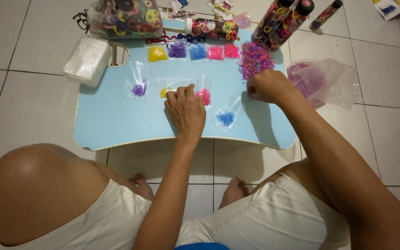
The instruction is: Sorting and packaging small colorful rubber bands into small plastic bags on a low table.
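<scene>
Our right hand (267, 86) is curled into a closed grip at the near edge of the mixed pink-and-purple band pile (254, 59), apparently pinching a few bands, though we cannot see them; our left hand (187, 109) lies flat, fingers loosely spread, pressing the yellow-band bag (166, 90) and touching the pink-band bag (204, 95); at four o'clock from it lies the blue-band bag (227, 116), its long axis running from seven to one o'clock, open end toward the pile; the purple-band bag (138, 85) sits at ten o'clock; along the far edge of the blue counter (116, 120) a row of five sorted heaps (195, 51) stands; we judge sorting largely done, bagging begun, most heaps unpacked; a clear bag of pink bands (322, 81) rests on the floor at three o'clock.
</scene>
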